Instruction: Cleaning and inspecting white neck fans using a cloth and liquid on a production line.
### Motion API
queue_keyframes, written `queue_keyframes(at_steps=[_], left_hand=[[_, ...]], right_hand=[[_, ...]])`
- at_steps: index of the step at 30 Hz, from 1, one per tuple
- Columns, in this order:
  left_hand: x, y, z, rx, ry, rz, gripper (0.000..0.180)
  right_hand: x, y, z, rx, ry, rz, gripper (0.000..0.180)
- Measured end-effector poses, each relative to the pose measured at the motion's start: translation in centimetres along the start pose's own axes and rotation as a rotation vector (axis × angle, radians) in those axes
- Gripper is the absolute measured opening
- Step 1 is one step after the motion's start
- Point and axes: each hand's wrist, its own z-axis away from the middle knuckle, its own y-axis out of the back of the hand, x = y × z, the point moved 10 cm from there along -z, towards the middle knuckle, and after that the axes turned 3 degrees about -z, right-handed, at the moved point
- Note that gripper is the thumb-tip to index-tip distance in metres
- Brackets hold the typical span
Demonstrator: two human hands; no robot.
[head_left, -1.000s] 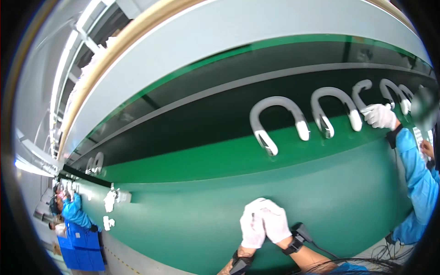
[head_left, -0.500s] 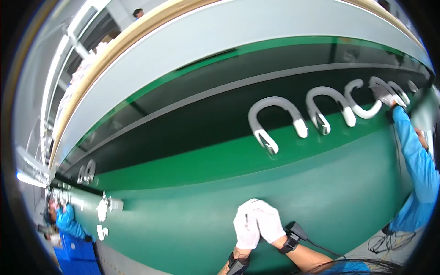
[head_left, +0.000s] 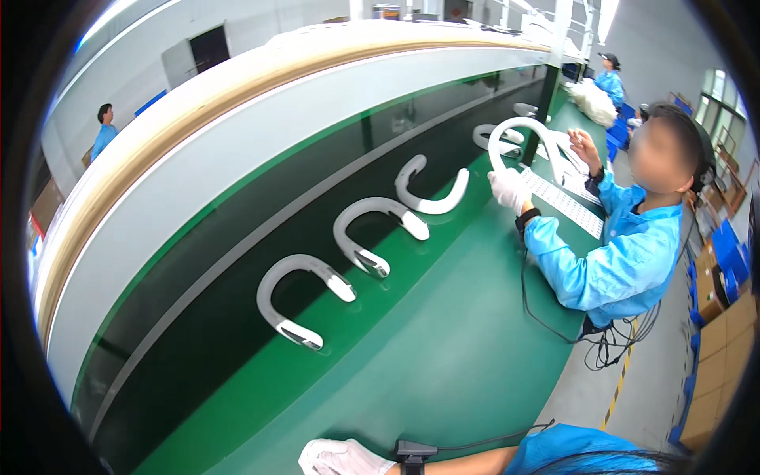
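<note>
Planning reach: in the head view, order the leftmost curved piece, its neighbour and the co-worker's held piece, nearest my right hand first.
1. Leftmost curved piece, left of your right hand
2. Its neighbour, farther ahead
3. Held piece, farthest right

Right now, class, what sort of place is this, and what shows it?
Probably a factory workshop: similar curved pieces lie along a green worktop, a co-worker in blue holds another, and cardboard boxes stand behind.
</note>
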Motion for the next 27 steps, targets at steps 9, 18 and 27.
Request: queue_keyframes(at_steps=[9, 18, 27], left_hand=[[1.6, -1.0, -0.6, -0.038, -0.027, -0.047, 0.041], [1.7, -0.6, -0.7, -0.082, -0.018, -0.051, 0.041], [1.5, 0.2, -1.0, -0.122, -0.020, -0.044, 0.041]], right_hand=[[-2.0, -2.3, 0.3, -0.069, 0.035, 0.087, 0.016], [-1.2, -4.7, 0.9, -0.053, 0.141, 0.315, 0.016], [0.0, -8.3, 1.4, -0.115, 0.334, 0.638, 0.019]])
